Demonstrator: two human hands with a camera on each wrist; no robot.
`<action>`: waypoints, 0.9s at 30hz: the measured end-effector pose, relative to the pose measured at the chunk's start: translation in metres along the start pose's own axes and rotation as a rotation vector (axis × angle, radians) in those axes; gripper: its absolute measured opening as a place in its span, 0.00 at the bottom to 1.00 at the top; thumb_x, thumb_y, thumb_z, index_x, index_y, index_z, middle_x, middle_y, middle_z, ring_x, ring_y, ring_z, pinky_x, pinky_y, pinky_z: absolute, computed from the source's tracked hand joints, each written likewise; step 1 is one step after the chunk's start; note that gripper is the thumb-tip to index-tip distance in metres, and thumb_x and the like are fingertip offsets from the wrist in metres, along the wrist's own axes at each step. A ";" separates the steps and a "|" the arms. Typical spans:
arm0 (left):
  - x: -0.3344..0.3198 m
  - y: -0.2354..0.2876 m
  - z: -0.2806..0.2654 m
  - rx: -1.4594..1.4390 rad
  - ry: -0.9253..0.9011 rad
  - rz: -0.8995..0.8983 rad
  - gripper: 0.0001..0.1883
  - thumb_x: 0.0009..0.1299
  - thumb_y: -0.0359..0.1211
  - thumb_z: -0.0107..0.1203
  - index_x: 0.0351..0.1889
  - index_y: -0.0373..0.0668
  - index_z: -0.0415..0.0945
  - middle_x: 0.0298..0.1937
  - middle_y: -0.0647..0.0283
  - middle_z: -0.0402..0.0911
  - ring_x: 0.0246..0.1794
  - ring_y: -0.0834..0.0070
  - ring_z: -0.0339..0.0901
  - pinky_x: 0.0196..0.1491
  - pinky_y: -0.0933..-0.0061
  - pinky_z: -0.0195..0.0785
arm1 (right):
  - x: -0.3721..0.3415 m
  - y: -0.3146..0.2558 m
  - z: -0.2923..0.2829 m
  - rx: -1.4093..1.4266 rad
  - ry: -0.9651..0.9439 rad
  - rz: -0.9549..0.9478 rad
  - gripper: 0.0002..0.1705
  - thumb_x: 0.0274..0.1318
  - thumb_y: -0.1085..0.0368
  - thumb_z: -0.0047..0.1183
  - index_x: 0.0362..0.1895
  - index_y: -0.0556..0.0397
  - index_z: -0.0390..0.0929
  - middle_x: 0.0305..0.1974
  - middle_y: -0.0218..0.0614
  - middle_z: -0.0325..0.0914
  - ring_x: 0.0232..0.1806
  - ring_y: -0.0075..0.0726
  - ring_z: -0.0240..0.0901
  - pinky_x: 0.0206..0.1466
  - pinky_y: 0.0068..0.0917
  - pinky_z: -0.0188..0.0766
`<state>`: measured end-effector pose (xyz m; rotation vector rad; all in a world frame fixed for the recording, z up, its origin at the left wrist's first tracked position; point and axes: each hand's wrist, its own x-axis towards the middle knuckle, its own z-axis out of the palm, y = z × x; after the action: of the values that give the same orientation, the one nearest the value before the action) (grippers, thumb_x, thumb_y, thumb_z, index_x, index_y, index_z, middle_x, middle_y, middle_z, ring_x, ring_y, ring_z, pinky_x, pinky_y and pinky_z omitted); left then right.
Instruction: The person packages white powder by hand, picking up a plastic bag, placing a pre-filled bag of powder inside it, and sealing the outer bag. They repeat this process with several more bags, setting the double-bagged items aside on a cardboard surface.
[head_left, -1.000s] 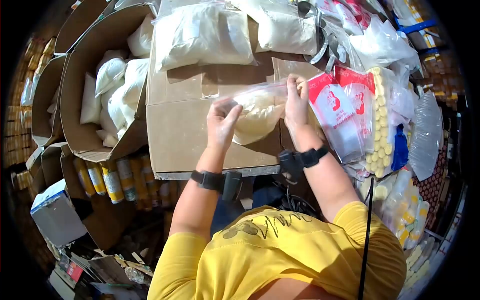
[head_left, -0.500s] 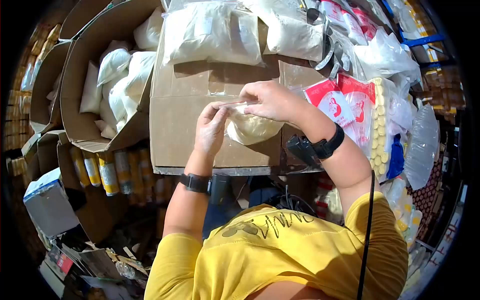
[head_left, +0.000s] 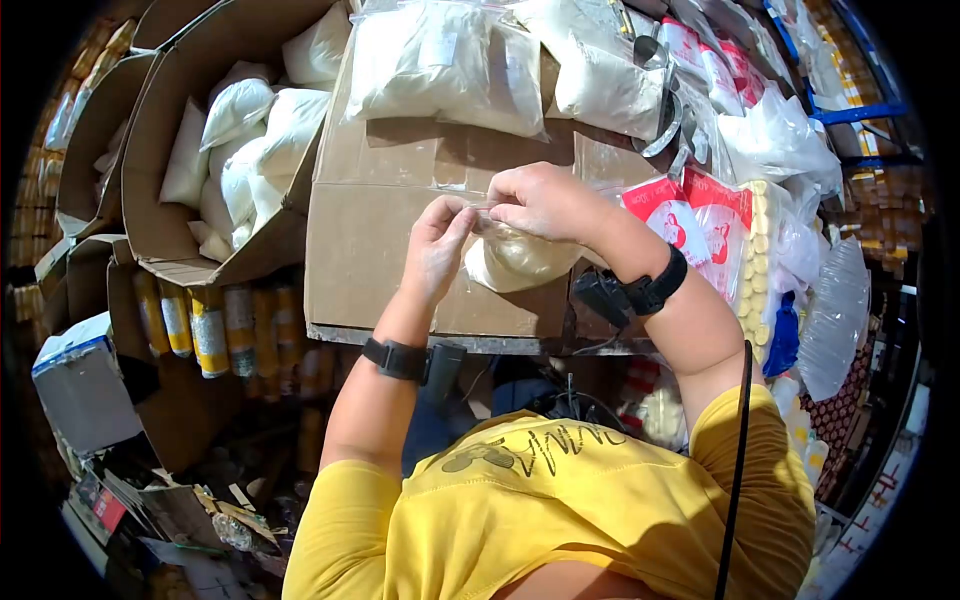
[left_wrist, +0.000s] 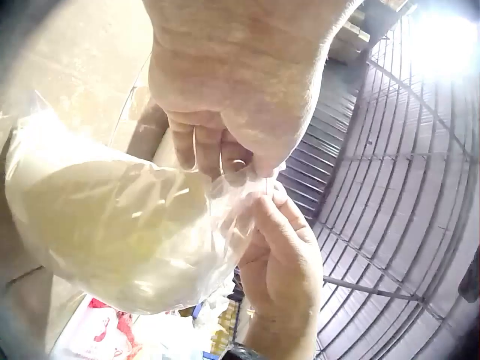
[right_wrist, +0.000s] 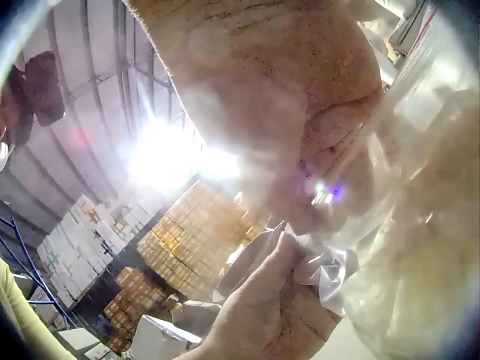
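A clear zip bag of pale cream powder point(head_left: 522, 262) hangs close over the cardboard-topped table, its top edge between both hands. With thumb and fingers the left hand point(head_left: 436, 246) pinches the left end of that edge. The right hand point(head_left: 545, 203) pinches the edge close beside it, fingertips almost meeting the left hand's. From the left wrist, the powder bag point(left_wrist: 112, 225) bulges below the gathered plastic where the two thumbs meet. In the right wrist view the left hand point(right_wrist: 262, 315) appears below the right, and crinkled plastic lies between them.
Large filled powder bags point(head_left: 420, 65) lie along the table's back. A carton point(head_left: 150, 200) of white bags stands at the left. Metal scoops point(head_left: 665, 110), red-and-white printed bags point(head_left: 715, 225) and a column of pale yellow round pieces point(head_left: 757, 265) are at the right.
The right hand has moved left along the bag's top edge from its right end to beside the left hand. The stretched edge is now gathered between them.
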<state>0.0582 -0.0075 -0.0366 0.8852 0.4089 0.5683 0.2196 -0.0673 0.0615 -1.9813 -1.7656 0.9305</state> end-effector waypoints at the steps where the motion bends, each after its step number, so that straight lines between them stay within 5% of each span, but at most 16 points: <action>1: 0.001 0.002 0.001 0.002 -0.009 0.009 0.03 0.66 0.26 0.49 0.36 0.38 0.69 0.34 0.66 0.75 0.35 0.82 0.70 0.43 0.81 0.64 | 0.001 -0.001 -0.001 -0.002 -0.003 0.017 0.12 0.47 0.61 0.52 0.32 0.57 0.76 0.27 0.44 0.75 0.28 0.42 0.72 0.33 0.32 0.67; 27: 0.003 0.016 0.004 0.396 -0.059 0.062 0.02 0.66 0.24 0.48 0.34 0.35 0.68 0.29 0.67 0.74 0.31 0.83 0.71 0.37 0.82 0.66 | -0.021 0.017 -0.004 -0.197 0.181 -0.152 0.08 0.45 0.62 0.49 0.27 0.53 0.74 0.25 0.41 0.72 0.32 0.48 0.69 0.38 0.40 0.65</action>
<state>0.0583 -0.0004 -0.0216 1.2949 0.4492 0.5245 0.2343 -0.0904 0.0591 -1.9433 -1.9325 0.5294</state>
